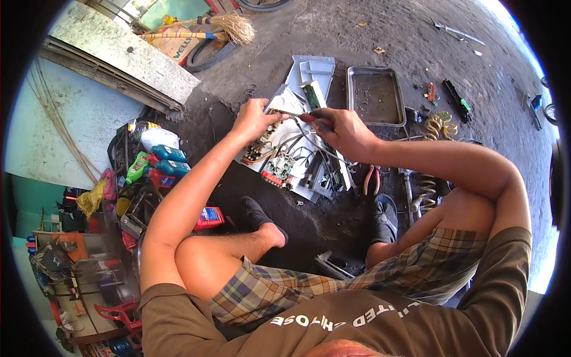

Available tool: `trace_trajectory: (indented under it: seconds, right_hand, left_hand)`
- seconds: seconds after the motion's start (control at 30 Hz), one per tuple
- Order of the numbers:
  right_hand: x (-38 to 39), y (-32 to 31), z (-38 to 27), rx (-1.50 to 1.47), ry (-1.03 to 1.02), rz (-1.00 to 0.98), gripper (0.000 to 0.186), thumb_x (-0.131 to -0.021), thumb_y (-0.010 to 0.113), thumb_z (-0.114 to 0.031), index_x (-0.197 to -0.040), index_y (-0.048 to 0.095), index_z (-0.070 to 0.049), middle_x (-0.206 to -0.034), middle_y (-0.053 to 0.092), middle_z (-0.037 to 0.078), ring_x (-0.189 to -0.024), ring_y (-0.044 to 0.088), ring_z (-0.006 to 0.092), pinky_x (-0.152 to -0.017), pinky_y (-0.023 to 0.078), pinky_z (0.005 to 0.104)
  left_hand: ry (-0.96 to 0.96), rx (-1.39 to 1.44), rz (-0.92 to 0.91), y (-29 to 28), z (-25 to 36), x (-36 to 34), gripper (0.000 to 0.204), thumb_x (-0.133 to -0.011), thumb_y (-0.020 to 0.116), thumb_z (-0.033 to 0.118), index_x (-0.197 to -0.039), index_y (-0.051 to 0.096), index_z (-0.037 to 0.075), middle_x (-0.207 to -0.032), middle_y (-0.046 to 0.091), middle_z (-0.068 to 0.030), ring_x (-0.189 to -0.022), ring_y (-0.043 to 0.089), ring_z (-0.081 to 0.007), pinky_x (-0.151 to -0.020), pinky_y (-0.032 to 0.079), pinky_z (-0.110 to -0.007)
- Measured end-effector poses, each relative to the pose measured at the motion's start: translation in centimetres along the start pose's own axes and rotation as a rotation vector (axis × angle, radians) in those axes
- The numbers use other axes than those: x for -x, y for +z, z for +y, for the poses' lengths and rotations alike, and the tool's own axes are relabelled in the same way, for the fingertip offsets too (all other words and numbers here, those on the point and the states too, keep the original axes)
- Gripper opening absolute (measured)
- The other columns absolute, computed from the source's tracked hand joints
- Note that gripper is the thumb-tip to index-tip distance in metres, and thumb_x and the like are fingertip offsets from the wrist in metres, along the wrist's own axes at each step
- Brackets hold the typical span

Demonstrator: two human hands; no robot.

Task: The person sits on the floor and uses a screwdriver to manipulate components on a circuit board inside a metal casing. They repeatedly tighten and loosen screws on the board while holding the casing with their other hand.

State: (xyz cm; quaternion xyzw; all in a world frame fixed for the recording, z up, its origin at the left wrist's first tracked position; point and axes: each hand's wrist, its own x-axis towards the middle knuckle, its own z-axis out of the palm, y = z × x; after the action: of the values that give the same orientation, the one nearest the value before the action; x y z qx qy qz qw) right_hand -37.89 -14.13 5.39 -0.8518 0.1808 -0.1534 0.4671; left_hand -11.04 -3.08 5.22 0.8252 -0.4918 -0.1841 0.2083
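Note:
My left hand (254,119) pinches a thin, short metal piece (288,112) above an opened grey appliance panel (312,71). My right hand (338,130) has its grimy fingers closed at the right end of that piece; exactly what they grip is hard to make out. Beneath both hands lie a green circuit board (281,160), tangled wires, a white-and-green strip part (313,94) and dark plastic parts (321,178). Red-handled pliers (373,180) rest just right of the panel.
A metal tray (352,95) sits back right, near loose boards (457,98) and coil springs (425,193). Left are several bottles (169,153), a red container (209,218) and a wall ledge (119,59). Brooms (238,30) and tyres lie behind. My crossed legs and feet border the work.

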Motion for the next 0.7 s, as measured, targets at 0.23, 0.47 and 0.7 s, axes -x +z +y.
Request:
trace_trajectory:
  seconds: [0.23,0.47,0.7]
  right_hand:
    - [-0.1,0.3,1.3,-0.08,-0.058,0.003,0.033,-0.108,0.064,-0.02,-0.136,0.074,-0.006,-0.09,0.074,0.021,-0.077,0.07,0.026,-0.079,0.057,0.0432]
    - [-0.2,-0.8,0.7,-0.081,0.061,-0.044,0.035,-0.11,0.064,-0.029,-0.137,0.076,-0.01,-0.081,0.07,0.009,-0.07,0.06,0.0144,-0.072,0.056,0.0391]
    - [-0.8,-0.7,0.5,-0.385,0.293,-0.146,0.035,-0.111,0.063,-0.032,-0.137,0.078,-0.014,-0.078,0.064,0.002,-0.062,0.051,0.0087,-0.059,0.05,0.0339]
  left_hand:
    - [0.035,0.03,0.001,0.2,-1.0,-0.2,0.043,-0.087,0.093,0.034,-0.103,0.08,-0.004,-0.086,0.079,-0.0113,-0.077,0.071,-0.0122,-0.073,0.055,-0.035]
    - [0.036,0.125,-0.014,0.6,-1.7,-0.5,0.043,-0.086,0.094,0.034,-0.099,0.08,-0.004,-0.083,0.078,-0.0068,-0.075,0.067,-0.01,-0.07,0.053,-0.034]
    - [0.029,0.06,0.004,0.4,-1.2,0.0,0.042,-0.087,0.093,0.034,-0.098,0.079,-0.004,-0.082,0.077,-0.0077,-0.074,0.067,-0.0111,-0.069,0.053,-0.035]
